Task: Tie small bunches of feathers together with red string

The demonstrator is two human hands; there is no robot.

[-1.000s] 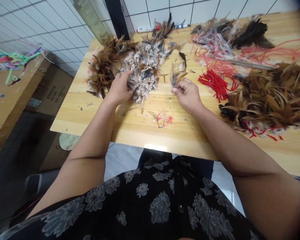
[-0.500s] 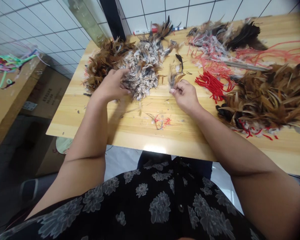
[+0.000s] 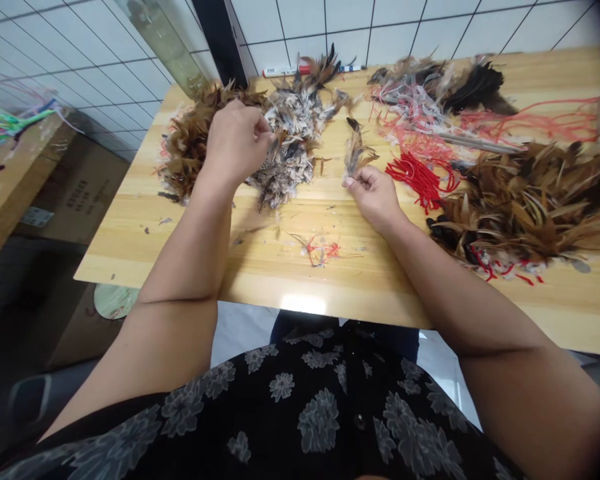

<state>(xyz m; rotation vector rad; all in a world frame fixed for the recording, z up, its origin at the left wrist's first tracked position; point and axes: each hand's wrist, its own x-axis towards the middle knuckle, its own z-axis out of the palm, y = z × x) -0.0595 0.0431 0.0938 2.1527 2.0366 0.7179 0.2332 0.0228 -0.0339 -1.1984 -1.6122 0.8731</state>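
My left hand (image 3: 240,139) is above the left pile, its fingers drawn together in a pinch. Whatever is between those fingertips is too hidden to make out. Under and around it spread brown feathers (image 3: 187,143) and a heap of small grey-and-white feathers (image 3: 293,160). My right hand (image 3: 377,199) pinches a few feathers (image 3: 356,155) by their lower ends, the brown and dark tips pointing away from me. Just right of that hand lies a bundle of short red strings (image 3: 416,175).
A large pile of brown feathers (image 3: 535,200) covers the right side of the wooden table (image 3: 260,273). Behind are pink and white strings (image 3: 425,110), dark feathers (image 3: 480,87) and a marker (image 3: 285,71). Red scraps (image 3: 323,252) lie near the front edge.
My left hand has lifted slightly from the grey-and-white heap, and its spread fingers have closed into a pinch. My right hand still holds its feathers, nearly in place. The view has shifted slightly.
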